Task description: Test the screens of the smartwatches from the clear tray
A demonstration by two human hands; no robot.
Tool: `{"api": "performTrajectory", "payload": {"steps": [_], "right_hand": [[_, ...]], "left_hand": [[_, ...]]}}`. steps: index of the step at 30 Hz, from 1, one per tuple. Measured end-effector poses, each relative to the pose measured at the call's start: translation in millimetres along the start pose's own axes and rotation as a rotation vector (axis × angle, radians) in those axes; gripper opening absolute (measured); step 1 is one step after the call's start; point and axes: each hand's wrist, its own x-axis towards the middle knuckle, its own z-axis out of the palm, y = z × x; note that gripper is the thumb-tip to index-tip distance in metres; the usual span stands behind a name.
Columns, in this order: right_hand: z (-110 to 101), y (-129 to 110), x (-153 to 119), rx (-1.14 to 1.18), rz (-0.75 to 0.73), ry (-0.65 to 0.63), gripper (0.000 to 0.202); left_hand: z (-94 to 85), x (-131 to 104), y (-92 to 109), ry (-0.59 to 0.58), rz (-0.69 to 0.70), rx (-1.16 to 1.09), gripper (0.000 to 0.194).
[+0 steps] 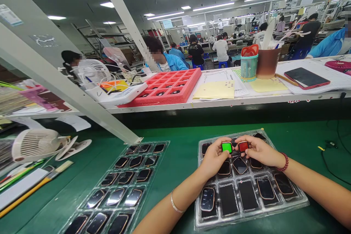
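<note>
My left hand [215, 156] is closed on a smartwatch face [226, 147] whose screen glows bright green. Close beside it, my right hand [257, 150] grips a second smartwatch face [243, 146] with a dark red screen. Both are held above a clear plastic tray [236, 217] on the green bench. In that tray lie several dark-screened watch faces, such as a tilted watch face [240, 165]. A watch face with a lit menu [207, 199] sits in the front left pocket. Two front pockets beside it show only black bottoms.
Another clear tray [161, 150] with rows of watch faces lies to the left. A small white fan [35, 145] and a brush [61, 168] are farther left. The shelf [175, 109] ahead holds a red foam tray [192, 87], cups and a phone [307, 77]. Cables [329, 164] lie at right.
</note>
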Motion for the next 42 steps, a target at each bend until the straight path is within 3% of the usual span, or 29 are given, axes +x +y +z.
{"api": "performTrajectory", "payload": {"steps": [17, 38, 42], "right_hand": [[-0.9, 0.1, -0.2, -0.005, -0.022, -0.023, 0.029], [2.4, -3.6, -2.1, -0.005, -0.041, -0.036, 0.042], [1.3, -3.4, -1.4, -0.017, -0.042, -0.03, 0.039]], "left_hand": [[-0.6, -1.0, 0.1, 0.022, -0.015, 0.028, 0.041], [0.2, -2.0, 2.3, 0.018, -0.007, 0.05, 0.032], [0.9, -2.6, 2.7, 0.045, -0.017, 0.063, 0.04]]}}
